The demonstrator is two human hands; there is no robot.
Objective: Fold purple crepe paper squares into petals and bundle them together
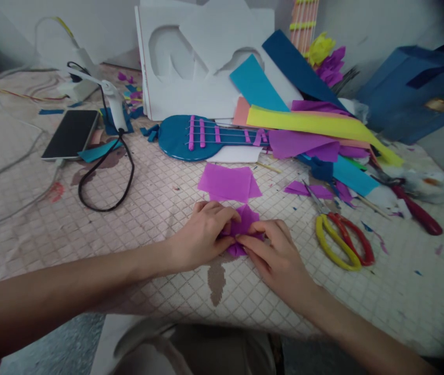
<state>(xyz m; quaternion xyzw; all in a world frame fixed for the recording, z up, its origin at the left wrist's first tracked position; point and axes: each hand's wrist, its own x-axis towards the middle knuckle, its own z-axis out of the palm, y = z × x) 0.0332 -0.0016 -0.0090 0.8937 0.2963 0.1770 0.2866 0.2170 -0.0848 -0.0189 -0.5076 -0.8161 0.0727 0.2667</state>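
Note:
Near the front of the table, both hands close on one gathered piece of purple crepe paper (246,214). My left hand (208,232) pinches its left side between thumb and fingers. From the right, my right hand (276,250) pinches the same paper, its thumb and fingertips close to the left thumb. The paper is bunched and creased between them, and part of it is hidden by the fingers. Just beyond it lie flat purple paper pieces (227,182), overlapping each other.
Scissors (341,237) with yellow and red handles lie open at right, near red-handled pliers (417,211). Behind is a blue paper-covered guitar shape (179,138) with crepe strips (308,122). A phone (71,134) and black cord loop (107,208) lie left; a blue bag (405,88) stands right.

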